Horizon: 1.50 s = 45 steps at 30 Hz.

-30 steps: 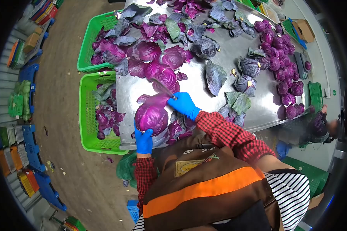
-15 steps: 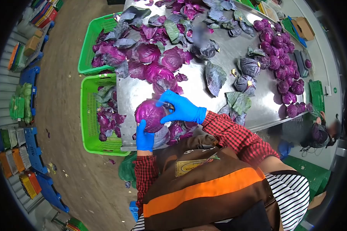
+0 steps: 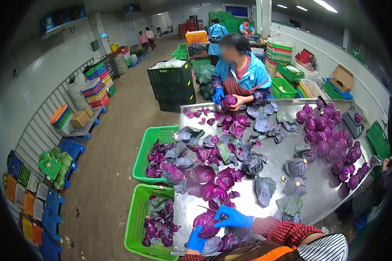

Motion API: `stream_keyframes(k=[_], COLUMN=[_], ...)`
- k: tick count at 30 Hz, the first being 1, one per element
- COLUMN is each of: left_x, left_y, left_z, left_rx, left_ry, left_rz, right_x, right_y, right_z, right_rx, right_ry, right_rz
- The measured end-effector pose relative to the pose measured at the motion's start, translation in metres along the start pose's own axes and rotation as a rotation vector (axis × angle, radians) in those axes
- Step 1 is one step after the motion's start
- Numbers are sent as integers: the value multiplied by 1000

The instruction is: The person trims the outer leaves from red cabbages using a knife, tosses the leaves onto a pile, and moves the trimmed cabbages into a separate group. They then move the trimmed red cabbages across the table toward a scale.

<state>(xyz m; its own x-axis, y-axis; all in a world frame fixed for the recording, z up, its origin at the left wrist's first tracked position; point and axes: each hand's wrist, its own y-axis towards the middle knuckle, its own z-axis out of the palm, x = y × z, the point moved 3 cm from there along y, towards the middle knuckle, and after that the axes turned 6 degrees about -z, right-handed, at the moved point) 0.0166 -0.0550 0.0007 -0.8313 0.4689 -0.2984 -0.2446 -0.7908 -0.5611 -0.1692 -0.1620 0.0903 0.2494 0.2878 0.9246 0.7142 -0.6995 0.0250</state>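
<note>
A purple-red cabbage [image 3: 206, 225] is held at the front left of the metal table [image 3: 244, 209]. My left hand [image 3: 196, 240], in a blue glove, grips its near left side with the thumb up against the leaves. In my blue-gloved right hand [image 3: 236, 217] is a small knife [image 3: 210, 209], its thin blade pointing left above the cabbage. The right fingers are at the cabbage's right side. Loose outer leaves [image 3: 213, 191] lie just beyond it, and more leaves and cabbage lie by my wrists.
Two green crates [image 3: 133, 226] [image 3: 143, 152] of leaf scraps stand along the table's left edge. Trimmed cabbages [image 3: 326, 135] are heaped at the right, near a scale [image 3: 352, 124]. Across the table a co-worker [image 3: 244, 74] holds another cabbage [image 3: 228, 102]. Dark stacked crates [image 3: 170, 87] stand behind.
The view has tilted up, bringing the co-worker and the room into sight and my hands lower in the picture. My hands still hold the cabbage and the knife, whose blade now shows.
</note>
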Motion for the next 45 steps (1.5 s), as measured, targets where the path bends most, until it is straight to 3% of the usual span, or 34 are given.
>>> stream_keyframes(k=[5,7,13,18,20,22,26,28,32,37,39,41,43,45], left_x=[-8,-8,-4,-14,-16,-12,0,-1,7,2,-6,-15,-17,-17], left_y=[-8,-10,7,2,-7,-1,7,9,12,6,10,5,-3,-8], left_z=[24,26,9,32,48,38,41,41,45,55,37,32,39,47], left_rx=[-40,-62,21,85,195,2,-85,-187,-193,-402,-315,-205,-151,-98], left_ry=[88,57,-36,57,-111,-116,-155,-206,-253,-389,-348,-362,-396,-429], left_rz=[-14,-37,-91,79,-47,-77,-20,66,62,232,222,207,205,199], right_x=[-12,-3,1,-4,9,12,16,13,7,13,-4,-35,-35,-26], right_y=[8,7,2,8,4,6,-1,-5,-16,-38,-49,-63,-56,-44], right_z=[-9,-10,-6,-3,-3,-11,-14,-9,-7,-10,-18,-21,-19,-12], right_rx=[169,90,9,-58,-71,24,41,146,53,132,151,224,148,-174], right_ry=[133,103,225,143,421,357,396,188,277,192,206,-1,-76,273], right_rz=[-27,-110,-55,-151,-35,-42,38,-58,7,65,85,319,315,344])
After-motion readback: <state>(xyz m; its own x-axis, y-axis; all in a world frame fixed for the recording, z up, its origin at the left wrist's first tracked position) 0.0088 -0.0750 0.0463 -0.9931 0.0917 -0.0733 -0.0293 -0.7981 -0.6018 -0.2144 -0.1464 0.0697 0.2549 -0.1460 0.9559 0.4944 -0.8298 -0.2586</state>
